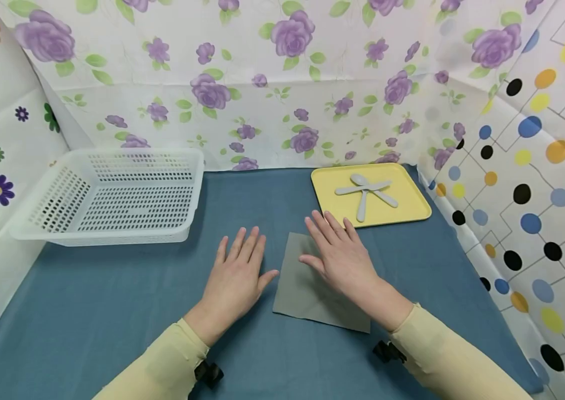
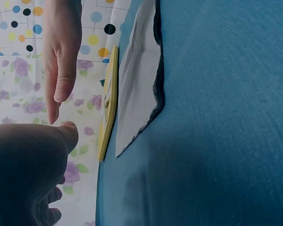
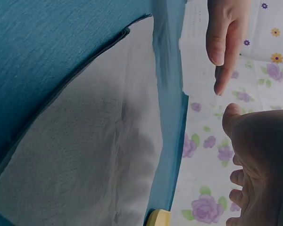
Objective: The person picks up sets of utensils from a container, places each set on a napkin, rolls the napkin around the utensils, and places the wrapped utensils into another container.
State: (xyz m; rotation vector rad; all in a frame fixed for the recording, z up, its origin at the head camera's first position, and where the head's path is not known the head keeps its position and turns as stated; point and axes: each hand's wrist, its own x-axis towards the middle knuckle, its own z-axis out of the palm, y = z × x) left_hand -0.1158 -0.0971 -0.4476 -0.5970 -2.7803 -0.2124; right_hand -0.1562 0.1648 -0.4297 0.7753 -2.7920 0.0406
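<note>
Both hang empty, fingers straight: the right hand (image 1: 343, 260) over the grey napkin (image 1: 302, 294), nearer it than the left hand (image 1: 234, 278), which is beyond its left edge.

sheet (image 1: 310, 291): matt paper (faintly dimpled) | basket (image 1: 122, 239): smooth plastic | tablecloth (image 1: 107, 305): matt cloth

A creased grey sheet (image 3: 94, 127) lay on the blue cloth (image 3: 56, 52), near a corner of a yellow tray (image 3: 159, 219). The right hand (image 3: 264, 155) and left hand (image 3: 228, 23) hung apart before a purple-flowered curtain (image 3: 207, 207).
</note>
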